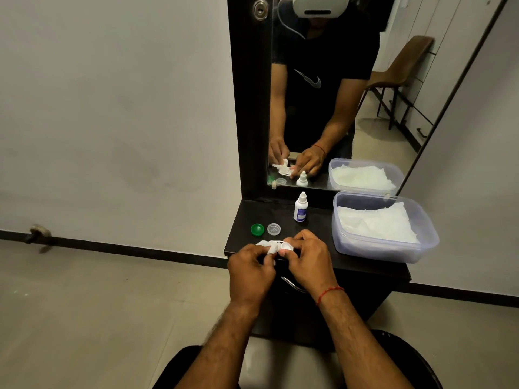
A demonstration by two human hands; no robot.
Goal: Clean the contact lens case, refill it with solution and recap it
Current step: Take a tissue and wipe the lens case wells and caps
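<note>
Two caps (265, 229) off, lying apart on black glossy tabletop (365, 266): one green, ribbed; one clear. Case (276, 245) at front edge, pinched by right hand (304, 256); left hand (250, 265) curled around tissue wad (271, 250), pressing into well. Risk: case slips off edge under wiping pressure; lint left inside. Bottle (301, 207) upright, white plastic, capped.

Small black glossy dresser top (373, 269): white dropper bottle (301, 207) at the back, green cap (257, 229) and clear cap (274, 229) front-left of it, clear plastic tub (384, 249) to its right.
</note>
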